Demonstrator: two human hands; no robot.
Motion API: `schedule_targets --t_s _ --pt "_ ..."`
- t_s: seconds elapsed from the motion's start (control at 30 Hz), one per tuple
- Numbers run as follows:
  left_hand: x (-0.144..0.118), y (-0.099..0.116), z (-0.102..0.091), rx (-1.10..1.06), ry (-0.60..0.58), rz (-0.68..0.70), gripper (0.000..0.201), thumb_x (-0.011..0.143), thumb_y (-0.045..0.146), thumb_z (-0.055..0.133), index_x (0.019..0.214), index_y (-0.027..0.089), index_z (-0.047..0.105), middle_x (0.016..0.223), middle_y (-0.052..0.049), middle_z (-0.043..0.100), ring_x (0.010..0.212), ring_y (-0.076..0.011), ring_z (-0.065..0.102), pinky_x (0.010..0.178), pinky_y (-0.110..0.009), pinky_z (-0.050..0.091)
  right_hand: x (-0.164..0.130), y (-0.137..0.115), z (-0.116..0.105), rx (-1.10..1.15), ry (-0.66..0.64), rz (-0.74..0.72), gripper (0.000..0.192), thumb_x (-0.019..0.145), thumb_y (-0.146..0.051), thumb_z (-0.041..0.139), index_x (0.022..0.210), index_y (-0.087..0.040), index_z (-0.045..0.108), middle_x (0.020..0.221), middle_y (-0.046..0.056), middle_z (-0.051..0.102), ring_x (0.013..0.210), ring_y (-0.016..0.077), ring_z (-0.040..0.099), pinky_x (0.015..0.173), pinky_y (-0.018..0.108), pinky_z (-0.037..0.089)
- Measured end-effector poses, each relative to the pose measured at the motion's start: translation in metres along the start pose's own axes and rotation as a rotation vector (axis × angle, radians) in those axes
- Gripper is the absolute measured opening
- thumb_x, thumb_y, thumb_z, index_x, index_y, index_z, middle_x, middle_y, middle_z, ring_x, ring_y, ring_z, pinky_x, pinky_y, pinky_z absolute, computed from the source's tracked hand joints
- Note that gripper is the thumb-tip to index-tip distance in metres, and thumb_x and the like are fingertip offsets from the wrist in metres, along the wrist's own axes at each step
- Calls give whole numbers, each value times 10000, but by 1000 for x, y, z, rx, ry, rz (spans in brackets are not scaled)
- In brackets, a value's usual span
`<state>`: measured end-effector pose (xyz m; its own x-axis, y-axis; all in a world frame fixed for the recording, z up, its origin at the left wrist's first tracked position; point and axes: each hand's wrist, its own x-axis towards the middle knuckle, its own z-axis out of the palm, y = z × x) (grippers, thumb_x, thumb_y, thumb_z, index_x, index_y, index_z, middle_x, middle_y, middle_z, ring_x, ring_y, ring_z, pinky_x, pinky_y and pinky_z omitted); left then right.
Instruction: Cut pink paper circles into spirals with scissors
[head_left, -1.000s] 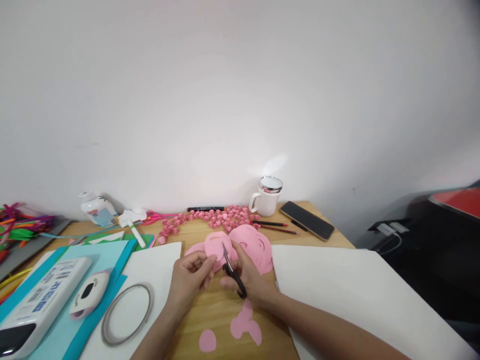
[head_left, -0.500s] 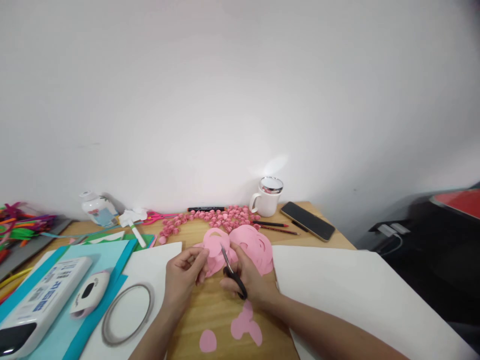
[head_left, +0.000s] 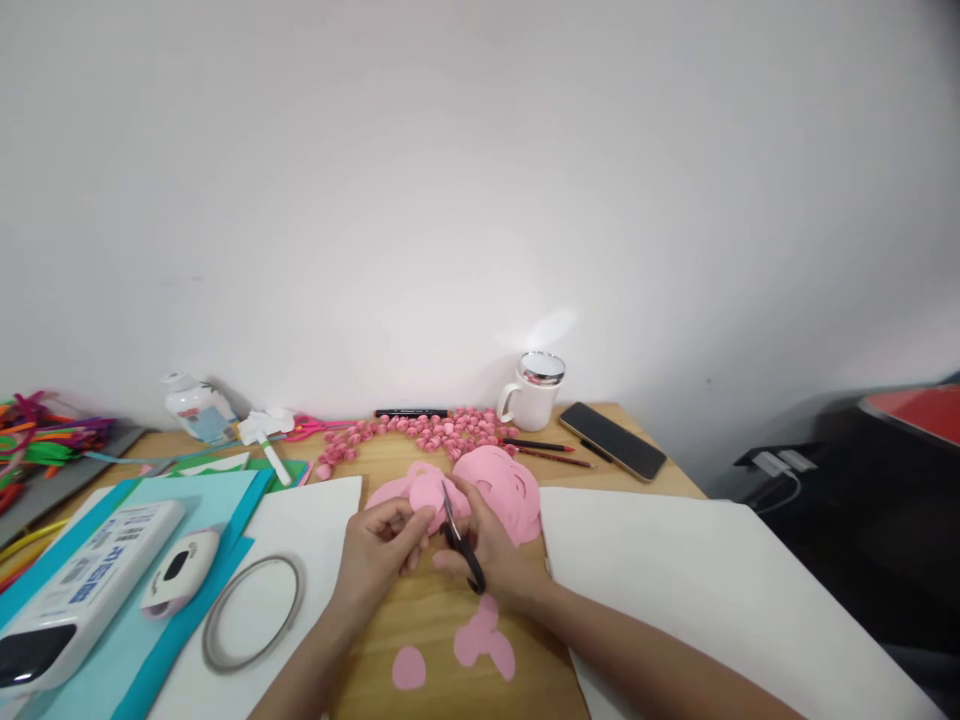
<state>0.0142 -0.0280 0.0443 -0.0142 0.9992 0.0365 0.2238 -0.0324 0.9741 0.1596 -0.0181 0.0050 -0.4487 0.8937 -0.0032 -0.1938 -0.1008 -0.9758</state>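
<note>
On the brown wooden table [head_left: 420, 610], around the black-handled metal scissors [head_left: 465, 552], lie small curled pink paper rolls [head_left: 448, 427] at twelve o'clock, a white cylindrical mug [head_left: 534, 405] at one, a black rectangular phone [head_left: 613, 441] at two, rounded pink paper scraps [head_left: 486, 640] at six, a round pink paper disc [head_left: 409, 668] at seven.

A big, plain wall [head_left: 420, 200] fills the top and middle of the frame. It is white and soft gray. It looks bright near the middle and gets darker toward the right side. A shiny patch of light [head_left: 551, 327] shows on it, a bit right of the middle. A thin, faint mark [head_left: 181, 280] is on the wall at the left. Low in the frame, a brown wooden table [head_left: 427, 615] stands by the wall. At the right edge is a big black thing [head_left: 855, 455] with a red top [head_left: 919, 412]. White plugs [head_left: 770, 463] are near it, and the space below is very dark.
</note>
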Motion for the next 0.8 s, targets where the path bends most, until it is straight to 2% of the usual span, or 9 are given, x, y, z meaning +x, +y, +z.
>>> schedule_targets --t_s 0.27,0.43,0.6,0.8 --pt "2 1 -6 48 -78 2 338 709 387 630 481 163 521 324 62 438 316 -52 350 368 -167 263 1 4 -2 30 -14 -36 909 583 -289 769 1275 -183 188 567 -106 442 458 73 356 440 198 254" --pt "3 -2 -6 25 -30 19 317 723 383 621 513 160 539 350 61 447 323 -49 346 363 -164 267 2 7 -5 -6 -37 -58 857 594 -289 757 1251 -192 216 547 -112 435 437 70 356 399 178 233" --pt "4 -3 -6 -21 13 34 282 717 374 628 553 152 569 386 55 481 320 -49 361 348 -163 269 2 6 -5 -47 -30 -33 657 617 -297 735 1109 -208 308 524 -121 430 409 61 346 361 156 231" --pt "5 -1 -7 -108 76 50 226 713 348 633 619 145 604 391 63 482 319 -42 362 349 -155 275 3 14 -7 -33 -20 -32 619 615 -260 740 1064 -220 315 479 -139 395 362 55 333 327 146 230"
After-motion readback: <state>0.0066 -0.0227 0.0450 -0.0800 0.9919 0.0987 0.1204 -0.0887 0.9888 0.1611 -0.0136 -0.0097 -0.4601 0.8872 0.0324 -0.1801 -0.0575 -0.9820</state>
